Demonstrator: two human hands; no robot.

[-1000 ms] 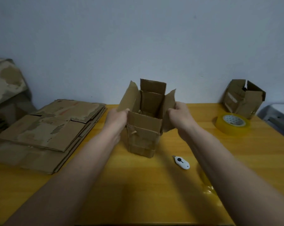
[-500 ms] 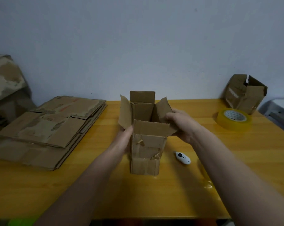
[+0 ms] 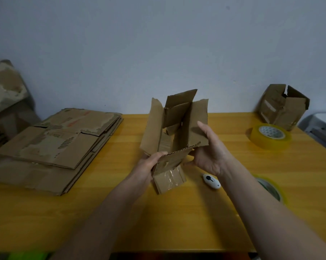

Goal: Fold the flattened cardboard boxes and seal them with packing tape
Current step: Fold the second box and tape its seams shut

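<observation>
A: Two hands on one small cardboard box (image 3: 174, 128), held tilted above the yellow table (image 3: 121, 212), its open mouth facing the camera, four flaps splayed.

B: Left hand (image 3: 149, 165)?

A: Fingers curled round the near flap at its left end; the fingertips lie on the flap's corrugated edge. Firm grip, thumb hidden behind the card.

B: Right hand (image 3: 210, 154)?

A: Palm cupped against the box's right wall. Thumb extended up along the right flap, touching it; the other fingers wrap behind the box and cannot be seen, so how tightly they close I cannot tell. It holds the box.

B: Surroundings relative to the fingers?

A: A white cutter (image 3: 211, 181) lies on the table just below the right wrist. A tape roll (image 3: 270, 136) sits well right of the right thumb; a second tape roll (image 3: 270, 188) is partly hidden by the right forearm. A folded box (image 3: 284, 106) stands beyond the first roll. Flattened boxes (image 3: 55, 143) are stacked well left of the left fingers.
</observation>
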